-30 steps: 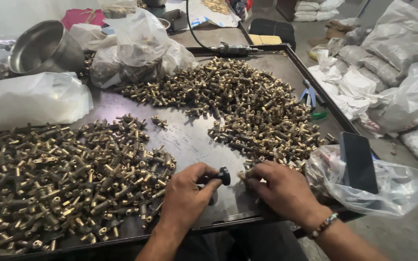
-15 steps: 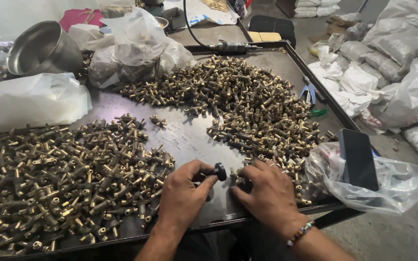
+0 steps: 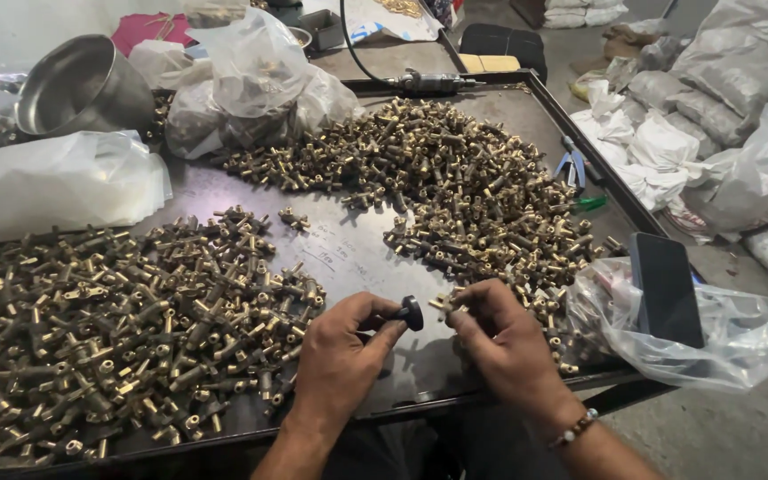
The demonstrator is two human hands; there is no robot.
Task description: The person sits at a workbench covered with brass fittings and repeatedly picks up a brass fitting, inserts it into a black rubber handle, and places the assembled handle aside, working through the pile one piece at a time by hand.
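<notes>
Right now you are pinching a small black knob-headed tool (image 3: 408, 312) in your left hand (image 3: 341, 356), fingers closed on it, its round head pointing toward your right hand (image 3: 501, 342). That hand is gripping a small brass fitting (image 3: 443, 304) between thumb and fingertips, the part's end facing the tool, the two nearly touching between your hands over the dark metal tray (image 3: 359, 258). You are doing well to keep both wrists low near the tray edge; line the tool square with the fitting's opening before pressing, since a tilted start looks likely to slip.

Just left of your left hand, a wide heap of brass fittings (image 3: 108, 329) is lying. Beyond your right hand a second heap (image 3: 455, 187) is spreading up the tray. Right of that hand, a dark phone (image 3: 666, 286) is resting on a clear plastic bag (image 3: 722, 342). Farther off to the left, a white plastic bag (image 3: 55, 182) and a steel bowl (image 3: 82, 89) are sitting.
</notes>
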